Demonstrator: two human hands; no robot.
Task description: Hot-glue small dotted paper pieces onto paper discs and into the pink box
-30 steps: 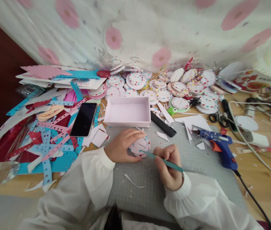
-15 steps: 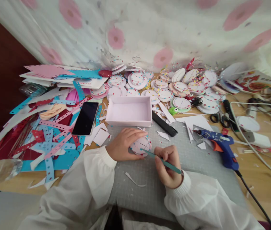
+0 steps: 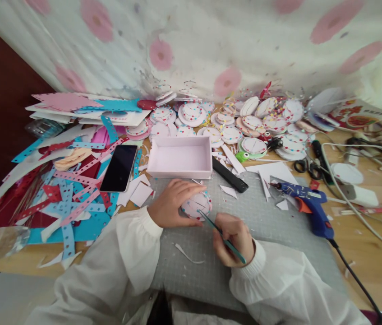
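Tweezers [image 3: 234, 251] turned steeper | right fingers [image 3: 233, 225] pinch them | disc [image 3: 195, 204] gripped between left fingers [image 3: 184, 191], thumb [image 3: 190, 222]

The right hand [image 3: 234, 239] is now turned further over, and the teal tool [image 3: 232, 248] is swung round, rear end nearer the body.

Right hand [image 3: 233, 239] with teal tool [image 3: 215, 225] at disc [image 3: 195, 205]
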